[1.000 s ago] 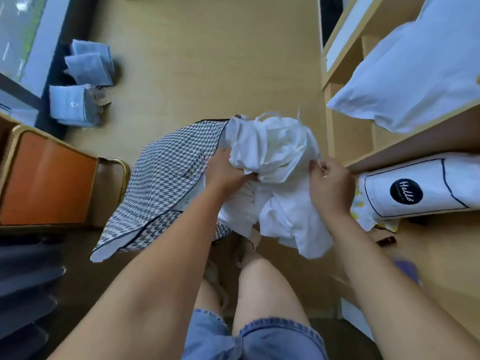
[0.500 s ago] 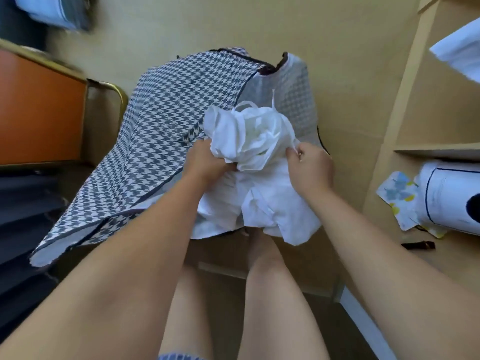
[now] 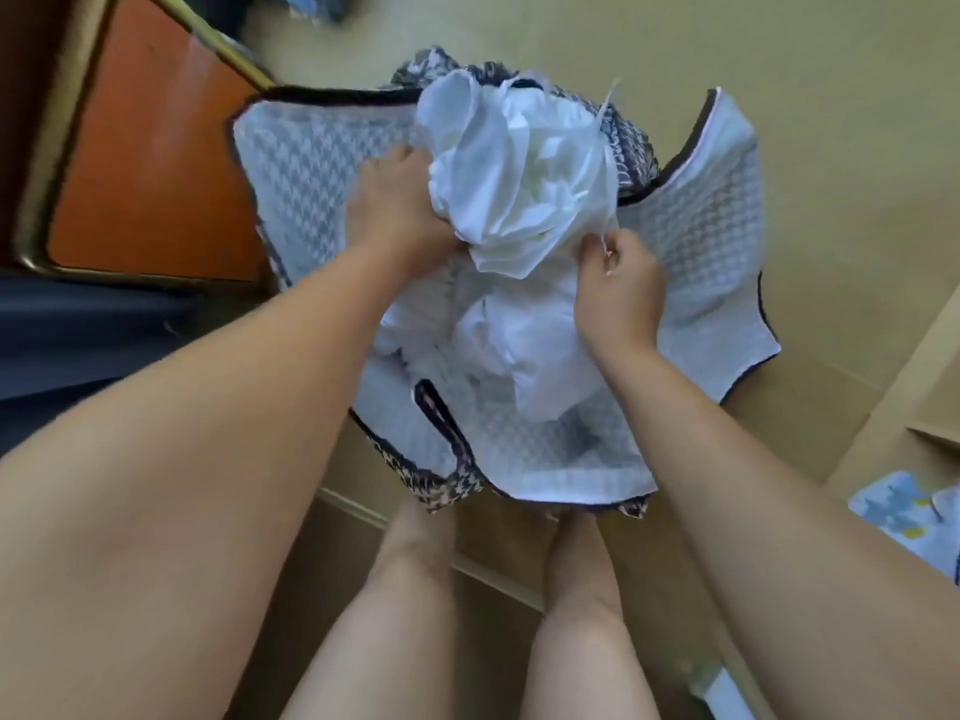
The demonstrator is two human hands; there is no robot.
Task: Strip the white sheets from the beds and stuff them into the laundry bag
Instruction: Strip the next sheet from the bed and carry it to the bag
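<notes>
Head view, the only one.

- White sheets: one crumpled bundle, centre frame, over the open mouth of the laundry bag. The lower folds already lie inside; the upper wad rides above the rim toward 12 o'clock.
- Left hand: against the bundle's 9 o'clock side. It is blurred and its fingertips are buried in cloth, so whether it is clamped or pressing flat cannot be told.
- Right hand: at the bundle's 4 o'clock, fingers curled, pinching a fold at the sheet's edge.
- Handling, as a judgement: light, soft and limp cloth that puffs with trapped air. It is not fragile, and it looks a little slick. Pinching an edge only trails cloth; a full handful at the wad's top, pushed down, should seat it.
- The bag is soft too, with houndstooth outside and a pale lining. Its walls flop outward at 9 and 3 o'clock, and nothing holds the mouth open. The strap lies across the near lining at 6 o'clock and could catch a fold.
- Around: an orange chair seat touches or nearly touches the bag at 9 o'clock. The wooden floor shows at 1 o'clock, a wooden shelf edge at 3 o'clock and a printed cloth at 4 o'clock. The person's bare legs stand at 6 o'clock.
- Nothing blocks the mouth.
</notes>
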